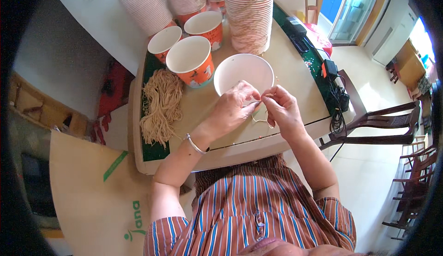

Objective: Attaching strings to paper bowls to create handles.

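Observation:
A white-lined paper bucket (243,69) stands upright on the table in front of me. At its near rim, my left hand (235,106) is closed in a pinch on a thin pale cord. Close to its right, almost touching, my right hand (284,110) pinches the same cord between thumb and fingertips. A loose end of the cord (262,121) curls down below the fingers. Both hands cover the near side of the bucket, so how the cord meets the rim is hidden. Left of them lies a bundle of beige cords (162,104).
Three orange-printed buckets (189,57) stand at the back left. Behind them rise tall bucket stacks (251,20), some leaning. Black power adapters and cables (339,100) run along the table's right edge. A dark wooden chair (387,124) stands to the right, a large cardboard sheet (92,182) to the left.

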### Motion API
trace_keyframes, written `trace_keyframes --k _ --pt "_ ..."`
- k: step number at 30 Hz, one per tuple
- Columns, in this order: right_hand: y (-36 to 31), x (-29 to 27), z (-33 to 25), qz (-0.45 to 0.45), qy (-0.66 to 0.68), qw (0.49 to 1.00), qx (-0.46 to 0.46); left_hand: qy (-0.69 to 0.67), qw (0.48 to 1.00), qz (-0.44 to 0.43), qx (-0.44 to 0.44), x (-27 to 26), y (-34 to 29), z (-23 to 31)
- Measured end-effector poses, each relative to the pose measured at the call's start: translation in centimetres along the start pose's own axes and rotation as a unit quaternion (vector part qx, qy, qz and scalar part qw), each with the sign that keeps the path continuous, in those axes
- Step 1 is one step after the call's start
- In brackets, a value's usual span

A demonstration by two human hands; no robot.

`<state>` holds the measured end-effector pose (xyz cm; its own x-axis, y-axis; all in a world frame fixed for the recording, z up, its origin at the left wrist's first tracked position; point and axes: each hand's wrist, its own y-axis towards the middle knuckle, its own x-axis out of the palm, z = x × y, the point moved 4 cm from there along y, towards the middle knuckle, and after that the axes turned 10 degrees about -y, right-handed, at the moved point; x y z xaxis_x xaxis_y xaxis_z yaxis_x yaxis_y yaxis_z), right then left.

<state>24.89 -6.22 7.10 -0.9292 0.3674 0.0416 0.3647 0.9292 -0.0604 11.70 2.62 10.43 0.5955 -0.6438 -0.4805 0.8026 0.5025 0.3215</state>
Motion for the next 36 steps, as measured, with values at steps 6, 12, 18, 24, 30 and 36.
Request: trace_keyframes --k 6,12,18,24,30,36 --pt "0.0 -0.2 -0.4 0.018 -0.037 0.999 -0.016 -0.026 1.0 0.007 -0.008 0.1 0.0 -0.1" --pt "0.0 -0.2 -0.4 0.011 -0.043 0.999 -0.007 -0.013 1.0 0.007 -0.021 0.2 0.1 0.0" --pt "0.0 -0.4 -0.2 0.001 -0.082 0.996 -0.019 -0.013 0.999 0.018 -0.029 0.1 -0.1 -0.4" --pt "0.0 -0.5 -0.1 0.013 -0.109 0.993 -0.053 -0.032 0.998 0.022 -0.04 0.1 -0.1 -0.6" --pt "0.1 -0.8 0.0 0.03 -0.115 0.992 -0.049 0.012 0.997 0.076 0.006 0.5 -0.7 -0.3" --pt "-0.3 -0.8 -0.1 0.025 -0.094 0.995 -0.029 0.134 0.978 0.111 0.115 0.9 -1.8 1.0"
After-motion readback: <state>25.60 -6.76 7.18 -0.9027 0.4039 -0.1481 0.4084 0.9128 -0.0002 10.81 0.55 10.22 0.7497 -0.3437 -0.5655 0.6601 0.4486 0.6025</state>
